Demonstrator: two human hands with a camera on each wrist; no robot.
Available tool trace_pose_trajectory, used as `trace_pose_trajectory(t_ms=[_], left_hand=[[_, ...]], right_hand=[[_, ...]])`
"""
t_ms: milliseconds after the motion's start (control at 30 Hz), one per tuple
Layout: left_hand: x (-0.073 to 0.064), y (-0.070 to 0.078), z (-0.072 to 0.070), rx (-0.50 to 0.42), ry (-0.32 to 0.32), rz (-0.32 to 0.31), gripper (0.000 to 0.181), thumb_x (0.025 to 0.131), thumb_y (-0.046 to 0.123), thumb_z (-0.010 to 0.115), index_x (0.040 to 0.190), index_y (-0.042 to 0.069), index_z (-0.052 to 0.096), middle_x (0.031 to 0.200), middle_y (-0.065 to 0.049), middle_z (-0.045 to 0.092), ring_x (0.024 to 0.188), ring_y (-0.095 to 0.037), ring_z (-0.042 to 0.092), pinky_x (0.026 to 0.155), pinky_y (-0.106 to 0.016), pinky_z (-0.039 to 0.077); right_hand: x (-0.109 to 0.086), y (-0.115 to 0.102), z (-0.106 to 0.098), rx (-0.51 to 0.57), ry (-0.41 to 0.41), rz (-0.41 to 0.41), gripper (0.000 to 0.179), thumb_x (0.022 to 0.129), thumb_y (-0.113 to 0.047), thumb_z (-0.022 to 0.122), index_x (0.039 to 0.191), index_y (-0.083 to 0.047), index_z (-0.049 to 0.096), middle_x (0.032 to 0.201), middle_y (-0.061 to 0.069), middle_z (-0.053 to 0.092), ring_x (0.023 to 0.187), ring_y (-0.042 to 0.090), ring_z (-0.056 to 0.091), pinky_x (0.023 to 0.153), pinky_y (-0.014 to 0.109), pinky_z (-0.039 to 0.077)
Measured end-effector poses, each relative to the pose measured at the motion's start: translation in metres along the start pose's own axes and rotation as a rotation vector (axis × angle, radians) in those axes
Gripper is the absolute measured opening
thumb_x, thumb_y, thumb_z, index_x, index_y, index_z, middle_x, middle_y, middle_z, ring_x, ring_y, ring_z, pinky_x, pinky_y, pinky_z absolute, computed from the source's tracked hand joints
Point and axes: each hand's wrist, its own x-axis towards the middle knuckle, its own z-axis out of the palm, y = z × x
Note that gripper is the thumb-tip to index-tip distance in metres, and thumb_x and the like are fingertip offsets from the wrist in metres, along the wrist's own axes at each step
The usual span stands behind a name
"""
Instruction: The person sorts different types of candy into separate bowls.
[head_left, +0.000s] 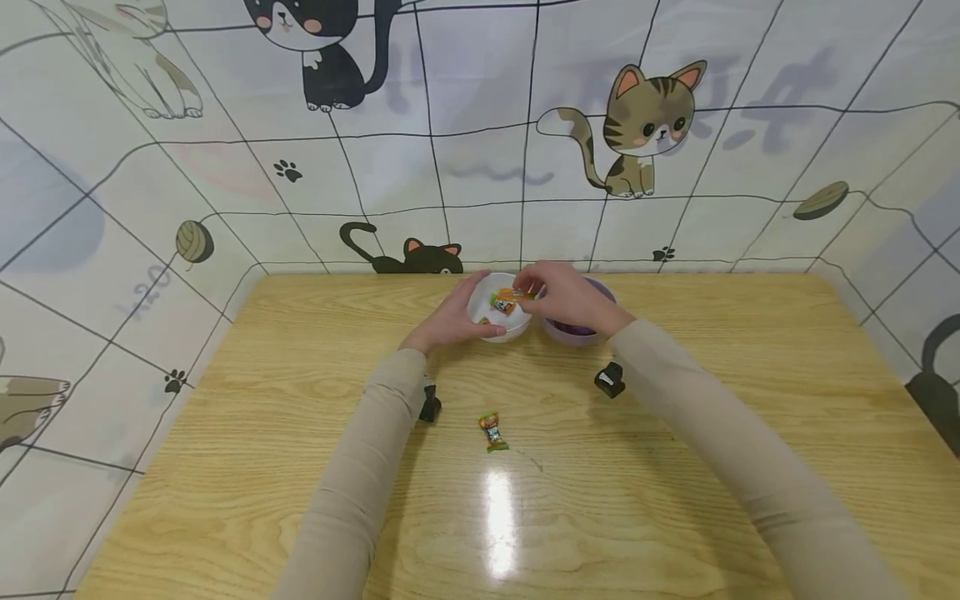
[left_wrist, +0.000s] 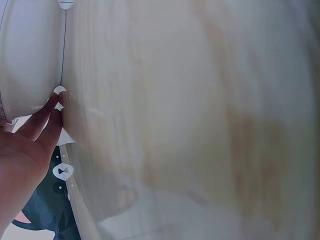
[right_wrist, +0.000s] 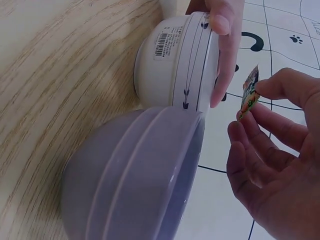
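Note:
My left hand [head_left: 452, 318] holds the white bowl [head_left: 517, 323] by its side, thumb along the near rim and fingers at the far side. Between the thumb and fingers of my right hand [right_wrist: 285, 165] a small wrapped candy [right_wrist: 249, 94] is pinched, above the white bowl. Inside that bowl lie more wrapped candies [head_left: 503, 307], partly covered by the right hand. The purple bowl [right_wrist: 125, 175] stands right beside the white one, under my right hand; its contents look dark and are mostly hidden. Another wrapped candy [head_left: 492, 432] lies on the table nearer to me.
Both bowls stand at the back of the wooden table [head_left: 300, 417], close to a cat-patterned cloth [head_left: 480, 175] that hangs behind it. Small black devices [head_left: 610, 380] sit at both wrists. A bright reflection shows on the table's near part.

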Motion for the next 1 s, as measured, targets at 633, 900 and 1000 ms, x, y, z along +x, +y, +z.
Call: trace_pose_trajectory(t_ms=[633,900,1000], left_hand=[[-0.001,0.002,0.001,-0.011,-0.002,0.007,0.101,0.075,0.025,0.084,0.153,0.011,0.022,0.141,-0.013,0.036,0.115,-0.025,0.043,0.098,-0.041,0.038],[-0.001,0.001,0.001,-0.018,0.007,0.008,0.101,0.075,0.025,0.084,0.153,0.009,0.022,0.138,-0.014,0.038,0.114,-0.026,0.044,0.097,-0.040,0.039],[-0.001,0.000,0.001,-0.018,0.007,0.012,0.101,0.075,0.024,0.085,0.153,0.009,0.022,0.139,-0.014,0.037,0.114,-0.025,0.044,0.097,-0.041,0.039]], right_hand=[[-0.033,0.004,0.018,0.035,0.036,-0.072,0.013,0.092,-0.004,0.062,0.103,0.000,0.068,0.097,0.010,0.067,0.085,0.019,0.060,0.073,0.036,0.049],[-0.045,-0.002,0.029,0.085,0.012,-0.107,0.012,0.091,-0.001,0.062,0.101,0.000,0.067,0.097,0.010,0.067,0.090,0.021,0.062,0.076,0.038,0.052],[-0.048,-0.003,0.034,0.080,0.006,-0.117,0.013,0.090,-0.001,0.062,0.102,0.000,0.068,0.096,0.010,0.068,0.090,0.020,0.062,0.076,0.038,0.053]])
